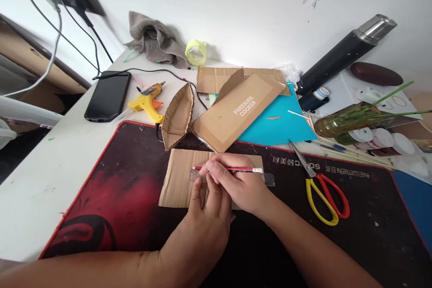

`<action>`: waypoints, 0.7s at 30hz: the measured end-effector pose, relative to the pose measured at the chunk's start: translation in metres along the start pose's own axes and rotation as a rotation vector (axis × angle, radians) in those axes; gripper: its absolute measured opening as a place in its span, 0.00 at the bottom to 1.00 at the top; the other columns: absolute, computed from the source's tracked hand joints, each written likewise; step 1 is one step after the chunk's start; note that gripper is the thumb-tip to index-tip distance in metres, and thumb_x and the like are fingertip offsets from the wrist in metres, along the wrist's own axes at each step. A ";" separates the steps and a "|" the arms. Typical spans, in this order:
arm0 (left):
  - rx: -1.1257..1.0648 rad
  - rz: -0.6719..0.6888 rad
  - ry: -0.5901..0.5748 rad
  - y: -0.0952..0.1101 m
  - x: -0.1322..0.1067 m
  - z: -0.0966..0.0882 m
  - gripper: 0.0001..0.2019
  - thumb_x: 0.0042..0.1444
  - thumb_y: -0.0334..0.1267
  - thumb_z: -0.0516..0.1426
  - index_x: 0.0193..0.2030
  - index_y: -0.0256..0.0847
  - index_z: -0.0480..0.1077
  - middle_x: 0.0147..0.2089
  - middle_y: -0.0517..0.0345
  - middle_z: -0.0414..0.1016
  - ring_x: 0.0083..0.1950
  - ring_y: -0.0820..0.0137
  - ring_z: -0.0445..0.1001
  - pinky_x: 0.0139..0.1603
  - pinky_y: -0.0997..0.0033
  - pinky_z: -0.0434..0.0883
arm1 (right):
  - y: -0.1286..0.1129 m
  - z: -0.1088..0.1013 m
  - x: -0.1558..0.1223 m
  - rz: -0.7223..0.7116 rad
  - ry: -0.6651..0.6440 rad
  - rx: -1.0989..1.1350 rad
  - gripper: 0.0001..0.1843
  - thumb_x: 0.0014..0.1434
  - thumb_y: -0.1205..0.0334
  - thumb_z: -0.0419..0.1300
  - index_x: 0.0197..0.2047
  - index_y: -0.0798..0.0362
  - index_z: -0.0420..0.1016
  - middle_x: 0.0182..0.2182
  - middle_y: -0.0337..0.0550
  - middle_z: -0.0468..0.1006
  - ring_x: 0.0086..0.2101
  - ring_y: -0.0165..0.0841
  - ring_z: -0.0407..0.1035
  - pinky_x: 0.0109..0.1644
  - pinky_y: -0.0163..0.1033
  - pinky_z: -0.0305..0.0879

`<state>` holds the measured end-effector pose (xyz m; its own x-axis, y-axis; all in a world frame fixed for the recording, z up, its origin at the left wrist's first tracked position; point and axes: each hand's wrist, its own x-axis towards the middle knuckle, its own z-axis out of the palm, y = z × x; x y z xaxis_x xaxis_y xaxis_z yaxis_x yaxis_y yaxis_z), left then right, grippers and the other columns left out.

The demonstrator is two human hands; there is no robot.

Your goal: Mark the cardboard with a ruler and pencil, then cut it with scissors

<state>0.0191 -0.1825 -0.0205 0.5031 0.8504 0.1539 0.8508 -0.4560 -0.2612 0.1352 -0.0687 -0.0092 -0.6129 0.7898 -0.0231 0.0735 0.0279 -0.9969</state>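
A red and black pencil [248,170] lies in the grip of my right hand [245,186], its point at the left and its white end at the right. My left hand [209,222] presses its fingertips on a clear ruler [270,180], holding it down. The ruler lies across a rectangular piece of brown cardboard [175,180], under both hands, and its right end sticks out past the cardboard. My two hands touch or overlap, and the middle of the ruler is hidden by them.
Behind the cardboard lie a boat-shaped cardboard piece [178,117], a yellow glue gun [146,102] and a printed cardboard sheet [236,112] over blue paper [283,126]. Scissors [324,189] rest on the dark mat [135,225] at right. A phone [108,96] and black flask [337,60] stand farther out.
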 end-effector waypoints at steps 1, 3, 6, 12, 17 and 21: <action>0.003 0.002 -0.001 0.000 0.000 0.000 0.32 0.71 0.54 0.60 0.67 0.26 0.78 0.67 0.27 0.79 0.68 0.37 0.78 0.64 0.40 0.78 | 0.000 0.000 0.000 0.003 0.002 -0.007 0.18 0.78 0.52 0.59 0.40 0.50 0.86 0.36 0.42 0.87 0.39 0.35 0.83 0.45 0.38 0.78; 0.013 0.007 -0.001 0.000 0.000 0.001 0.30 0.72 0.54 0.59 0.67 0.29 0.78 0.66 0.29 0.80 0.67 0.39 0.78 0.64 0.41 0.78 | -0.001 0.001 0.000 0.005 0.002 -0.020 0.18 0.78 0.53 0.59 0.40 0.50 0.86 0.35 0.42 0.87 0.37 0.34 0.82 0.44 0.38 0.77; 0.027 0.013 -0.003 -0.001 0.000 0.000 0.29 0.73 0.53 0.57 0.67 0.31 0.79 0.66 0.32 0.81 0.67 0.41 0.79 0.64 0.42 0.78 | -0.001 0.001 0.000 0.001 0.005 -0.037 0.18 0.77 0.54 0.60 0.39 0.50 0.86 0.34 0.41 0.86 0.36 0.34 0.81 0.43 0.38 0.77; 0.021 0.021 -0.010 -0.004 0.000 -0.003 0.27 0.73 0.51 0.56 0.66 0.32 0.79 0.65 0.34 0.82 0.66 0.41 0.80 0.64 0.42 0.80 | -0.001 0.000 0.001 -0.012 0.009 -0.042 0.16 0.77 0.56 0.60 0.39 0.51 0.86 0.35 0.41 0.88 0.37 0.33 0.82 0.42 0.37 0.76; 0.027 0.025 -0.011 -0.004 0.002 -0.003 0.27 0.74 0.50 0.54 0.67 0.33 0.79 0.65 0.35 0.82 0.66 0.43 0.81 0.64 0.42 0.80 | -0.002 0.000 0.001 -0.018 0.004 -0.059 0.16 0.77 0.57 0.60 0.39 0.51 0.86 0.36 0.41 0.88 0.36 0.33 0.82 0.41 0.36 0.76; 0.031 0.026 -0.010 -0.003 0.001 -0.003 0.27 0.74 0.50 0.54 0.67 0.32 0.79 0.65 0.34 0.82 0.66 0.42 0.80 0.64 0.42 0.79 | -0.002 0.001 0.000 -0.021 0.000 -0.059 0.16 0.77 0.57 0.59 0.39 0.51 0.85 0.36 0.41 0.89 0.36 0.32 0.82 0.41 0.35 0.75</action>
<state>0.0174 -0.1811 -0.0164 0.5233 0.8411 0.1367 0.8322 -0.4699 -0.2945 0.1342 -0.0691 -0.0073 -0.6150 0.7886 -0.0020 0.1066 0.0807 -0.9910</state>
